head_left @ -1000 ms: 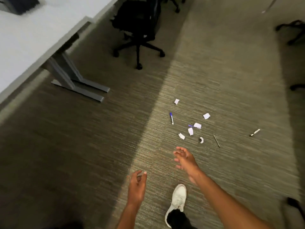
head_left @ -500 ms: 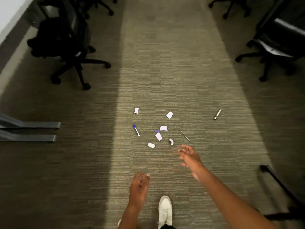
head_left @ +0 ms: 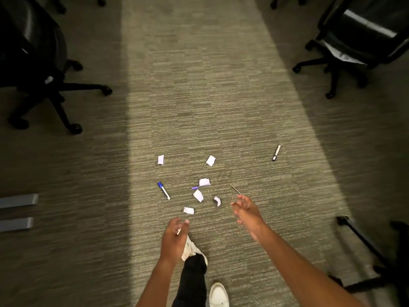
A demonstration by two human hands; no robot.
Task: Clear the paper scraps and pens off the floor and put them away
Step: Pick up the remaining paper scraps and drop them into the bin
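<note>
Several white paper scraps lie on the lit strip of carpet; the nearest scrap (head_left: 188, 210) is just ahead of my left hand (head_left: 174, 237). A blue-capped pen (head_left: 164, 190) lies to the left, a purple pen (head_left: 200, 186) sits partly under a scrap (head_left: 204, 182), a thin dark pen (head_left: 235, 189) lies just beyond my right hand (head_left: 246, 212), and a white marker (head_left: 276, 152) rests farther right. Both hands hover above the floor with fingers loosely apart, holding nothing.
Black office chairs stand at the left (head_left: 33, 69) and upper right (head_left: 354, 41). Another chair base (head_left: 363, 240) is at the lower right. Grey desk feet (head_left: 18, 200) lie at the left edge. My white shoes (head_left: 218, 294) are below.
The view swung left-to-right and advanced; the scraps and pens now lie closer, centred before me. Both hands reached forward toward them, and the desk left the view.
</note>
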